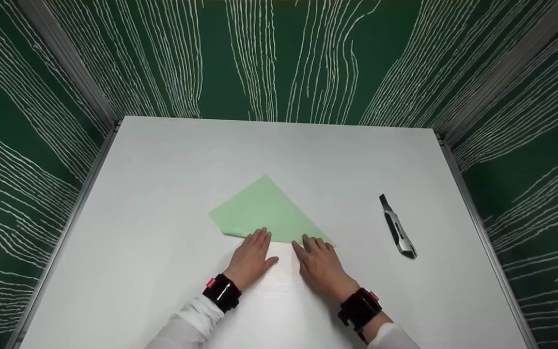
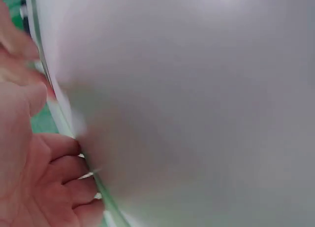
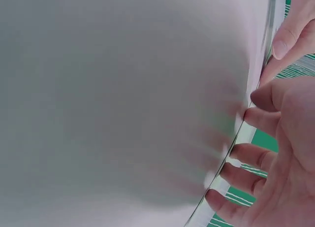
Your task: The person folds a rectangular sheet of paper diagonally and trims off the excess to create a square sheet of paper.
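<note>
One sheet of green paper (image 1: 271, 208), one cutter knife (image 1: 398, 229) and two hands are on the surface. The paper lies flat around its middle, one corner aimed at the far edge and a long side turned to the near edge, with a small crease by its left end. The left hand (image 1: 250, 259) rests its straight fingers, held close together, on that long side, thumb out to the side. The right hand (image 1: 321, 266) touches the same side farther right, fingers spread and slightly bent; neither hand grips anything. The knife lies well apart from the paper, toward the right edge, its dark tip pointing to the far edge.

Two black wrist bands (image 1: 222, 292) and two white sleeves (image 1: 187, 322) show, one of each per arm. The surface is a white table (image 1: 162, 160), enclosed by green walls (image 1: 213, 58) covered in pale wavy lines, with grey metal bars (image 1: 68, 63) at the corners.

The wrist views reveal both palms, hidden from above. In the right wrist view, the fingertips (image 3: 216, 197) meet the tabletop side by side. The left wrist view is blurred, and the paper is hard to make out there.
</note>
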Demonstrator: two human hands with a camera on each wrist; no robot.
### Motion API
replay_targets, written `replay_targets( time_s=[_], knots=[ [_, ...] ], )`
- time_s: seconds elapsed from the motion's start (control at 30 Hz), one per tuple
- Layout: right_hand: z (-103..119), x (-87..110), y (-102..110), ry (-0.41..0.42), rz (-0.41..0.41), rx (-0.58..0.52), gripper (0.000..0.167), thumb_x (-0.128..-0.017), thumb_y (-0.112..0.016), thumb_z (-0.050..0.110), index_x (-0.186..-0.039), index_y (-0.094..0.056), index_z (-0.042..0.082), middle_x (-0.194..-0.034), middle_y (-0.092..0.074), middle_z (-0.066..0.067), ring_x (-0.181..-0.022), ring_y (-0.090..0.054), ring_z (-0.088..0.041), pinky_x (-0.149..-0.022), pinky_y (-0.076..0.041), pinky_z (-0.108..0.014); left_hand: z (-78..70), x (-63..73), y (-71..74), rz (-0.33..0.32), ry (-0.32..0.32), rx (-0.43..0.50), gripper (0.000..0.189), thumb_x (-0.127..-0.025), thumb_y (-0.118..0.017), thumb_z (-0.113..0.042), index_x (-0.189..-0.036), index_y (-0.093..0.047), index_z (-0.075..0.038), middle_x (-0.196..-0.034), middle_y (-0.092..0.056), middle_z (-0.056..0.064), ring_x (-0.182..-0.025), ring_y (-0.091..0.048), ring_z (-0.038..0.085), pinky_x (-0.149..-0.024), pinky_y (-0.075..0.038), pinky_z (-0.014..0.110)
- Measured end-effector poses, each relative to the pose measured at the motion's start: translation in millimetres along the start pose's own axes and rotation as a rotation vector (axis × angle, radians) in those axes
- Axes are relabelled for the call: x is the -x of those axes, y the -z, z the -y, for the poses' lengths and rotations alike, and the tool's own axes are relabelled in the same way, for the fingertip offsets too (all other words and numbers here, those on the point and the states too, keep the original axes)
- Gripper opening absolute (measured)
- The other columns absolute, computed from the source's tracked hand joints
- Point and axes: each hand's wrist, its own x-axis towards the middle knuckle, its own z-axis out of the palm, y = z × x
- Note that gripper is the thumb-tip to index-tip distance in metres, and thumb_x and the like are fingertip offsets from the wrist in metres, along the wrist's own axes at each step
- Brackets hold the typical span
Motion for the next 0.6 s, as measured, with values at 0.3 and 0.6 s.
replay_targets(
  time_s=[0.3,0.6],
  knots=[
    [-0.5,2.9,-1.2,-0.020,0.020,-0.010,0.040,-0.093,-0.065,0.013,-0.133,-0.064,0.009,-0.131,-0.061,-0.020,-0.113,-0.060,-0.038,-0.087,-0.055,-0.051,28.8,12.6,10.6,0.083,0.048,0.203,0.079,-0.101,-0.051,-0.050,-0.152,-0.031,0.007,-0.161,-0.026,0.029,-0.151,-0.026,0.042,-0.121,-0.031,0.049],
    [-9.2,10.3,2.0,-0.029,-0.003,0.011,0.039,-0.090,-0.070,0.012,-0.129,-0.066,0.006,-0.126,-0.063,-0.021,-0.105,-0.062,-0.036,-0.085,-0.056,-0.043,30.6,15.7,10.9,0.066,0.068,0.224,0.078,-0.101,-0.052,-0.049,-0.153,-0.032,0.005,-0.161,-0.028,0.028,-0.150,-0.026,0.045,-0.121,-0.030,0.051]
  ],
)
